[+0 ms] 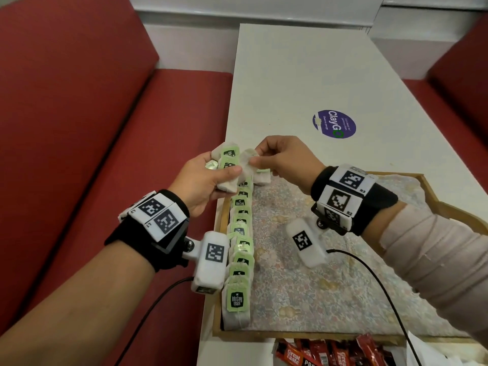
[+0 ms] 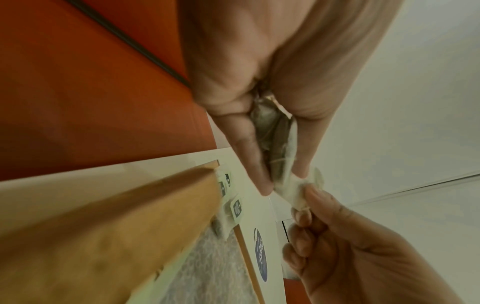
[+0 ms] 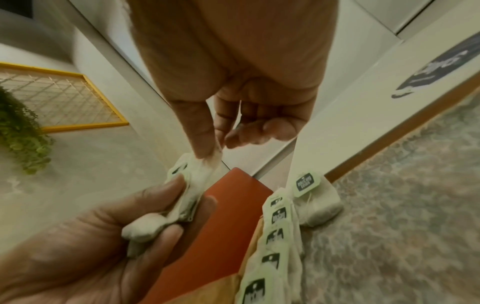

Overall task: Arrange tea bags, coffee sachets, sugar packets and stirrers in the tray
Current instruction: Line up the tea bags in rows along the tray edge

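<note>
Sitting bunched in the left hand (image 1: pixel 203 180): a handful of tea bags (image 1: pixel 228 165), white pouches with pale green tags printed in black, tags facing up. Being pinched at one corner by the right hand (image 1: pixel 284 161): one white tea bag (image 1: pixel 248 161), stretching between the two grips, its other end caught under the left thumb. Lying just below both grips, along the left wall of the wooden tray (image 1: pixel 264 335): a row of tea bags (image 1: pixel 240 249), overlapping, tags up. Lying flat just right of that row's far end, under the pinch: a lone tea bag (image 3: pixel 315 202). Showing nearer the body, outside the tray: red coffee sachets (image 1: pixel 330 352) in a heap.
</note>
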`<action>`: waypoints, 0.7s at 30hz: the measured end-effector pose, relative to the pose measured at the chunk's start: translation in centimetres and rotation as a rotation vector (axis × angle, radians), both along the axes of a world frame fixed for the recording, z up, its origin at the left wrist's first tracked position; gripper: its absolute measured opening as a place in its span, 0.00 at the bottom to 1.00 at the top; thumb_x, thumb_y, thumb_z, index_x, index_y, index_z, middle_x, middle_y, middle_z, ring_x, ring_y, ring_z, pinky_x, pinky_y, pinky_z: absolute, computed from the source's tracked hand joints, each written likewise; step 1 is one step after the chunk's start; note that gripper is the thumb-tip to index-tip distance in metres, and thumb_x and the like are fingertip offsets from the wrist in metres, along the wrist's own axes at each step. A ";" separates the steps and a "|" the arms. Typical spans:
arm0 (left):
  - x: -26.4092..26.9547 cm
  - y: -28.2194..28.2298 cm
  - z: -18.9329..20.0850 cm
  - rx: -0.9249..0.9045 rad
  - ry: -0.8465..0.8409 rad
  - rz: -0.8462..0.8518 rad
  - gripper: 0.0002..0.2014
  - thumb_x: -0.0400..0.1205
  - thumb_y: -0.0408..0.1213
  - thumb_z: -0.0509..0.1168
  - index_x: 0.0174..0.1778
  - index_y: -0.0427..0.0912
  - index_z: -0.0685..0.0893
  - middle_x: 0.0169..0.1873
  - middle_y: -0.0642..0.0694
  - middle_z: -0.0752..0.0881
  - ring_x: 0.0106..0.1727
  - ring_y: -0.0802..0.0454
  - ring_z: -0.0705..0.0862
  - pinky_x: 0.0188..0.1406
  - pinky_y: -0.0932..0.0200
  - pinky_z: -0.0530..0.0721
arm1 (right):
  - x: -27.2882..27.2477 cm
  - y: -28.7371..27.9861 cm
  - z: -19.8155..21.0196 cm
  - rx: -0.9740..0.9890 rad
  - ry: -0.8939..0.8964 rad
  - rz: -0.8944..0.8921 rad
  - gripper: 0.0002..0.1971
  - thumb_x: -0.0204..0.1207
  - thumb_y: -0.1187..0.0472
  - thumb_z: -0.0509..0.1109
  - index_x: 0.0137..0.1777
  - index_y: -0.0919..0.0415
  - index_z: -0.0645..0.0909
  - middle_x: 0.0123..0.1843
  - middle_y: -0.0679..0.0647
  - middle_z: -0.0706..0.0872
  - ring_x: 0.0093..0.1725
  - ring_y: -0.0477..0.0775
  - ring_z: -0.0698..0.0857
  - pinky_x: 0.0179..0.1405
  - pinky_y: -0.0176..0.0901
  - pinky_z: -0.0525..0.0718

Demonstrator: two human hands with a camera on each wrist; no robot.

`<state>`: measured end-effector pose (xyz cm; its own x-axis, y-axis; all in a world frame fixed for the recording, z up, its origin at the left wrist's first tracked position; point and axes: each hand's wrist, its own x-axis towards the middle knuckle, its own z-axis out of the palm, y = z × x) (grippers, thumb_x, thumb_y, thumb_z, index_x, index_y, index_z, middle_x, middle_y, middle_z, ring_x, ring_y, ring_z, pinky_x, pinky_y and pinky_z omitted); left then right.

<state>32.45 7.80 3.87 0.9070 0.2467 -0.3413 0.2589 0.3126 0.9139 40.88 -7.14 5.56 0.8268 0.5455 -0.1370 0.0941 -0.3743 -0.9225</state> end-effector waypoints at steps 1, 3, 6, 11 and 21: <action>-0.1 0.0 0.0 -0.007 0.007 -0.009 0.18 0.75 0.25 0.69 0.61 0.38 0.78 0.47 0.40 0.87 0.37 0.51 0.89 0.27 0.58 0.88 | 0.1 0.0 0.1 0.007 -0.001 -0.013 0.08 0.71 0.66 0.76 0.35 0.60 0.80 0.29 0.51 0.79 0.23 0.40 0.73 0.25 0.30 0.71; -0.1 -0.1 0.0 -0.020 0.025 -0.030 0.21 0.75 0.24 0.70 0.63 0.37 0.76 0.46 0.39 0.88 0.33 0.52 0.89 0.22 0.61 0.87 | 0.1 -0.1 0.4 0.026 0.013 -0.021 0.09 0.71 0.67 0.75 0.34 0.61 0.79 0.27 0.49 0.78 0.21 0.39 0.71 0.21 0.28 0.70; -0.2 -0.2 0.0 -0.028 0.042 -0.074 0.20 0.74 0.23 0.70 0.61 0.38 0.77 0.39 0.43 0.89 0.33 0.53 0.90 0.20 0.62 0.85 | 0.0 0.1 0.8 0.064 0.032 -0.023 0.09 0.73 0.67 0.73 0.34 0.61 0.78 0.27 0.50 0.79 0.21 0.44 0.72 0.19 0.30 0.70; -0.4 -0.5 0.0 -0.058 0.032 -0.088 0.15 0.75 0.24 0.69 0.55 0.41 0.77 0.38 0.43 0.89 0.33 0.53 0.90 0.19 0.63 0.84 | 0.1 0.3 0.8 0.178 0.018 -0.062 0.09 0.76 0.67 0.71 0.36 0.60 0.76 0.27 0.52 0.79 0.21 0.47 0.75 0.22 0.35 0.74; -0.5 -0.3 -0.4 -0.090 -0.076 -0.047 0.11 0.79 0.30 0.66 0.55 0.41 0.77 0.44 0.44 0.87 0.40 0.52 0.91 0.26 0.61 0.88 | 0.2 -0.2 1.2 0.366 0.008 -0.089 0.07 0.77 0.70 0.68 0.40 0.60 0.79 0.28 0.52 0.78 0.23 0.45 0.74 0.24 0.34 0.73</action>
<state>31.90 7.49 3.50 0.9410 0.1745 -0.2901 0.2064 0.3833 0.9003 41.09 -7.36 6.80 0.8728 0.4859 0.0467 0.0681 -0.0265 -0.9973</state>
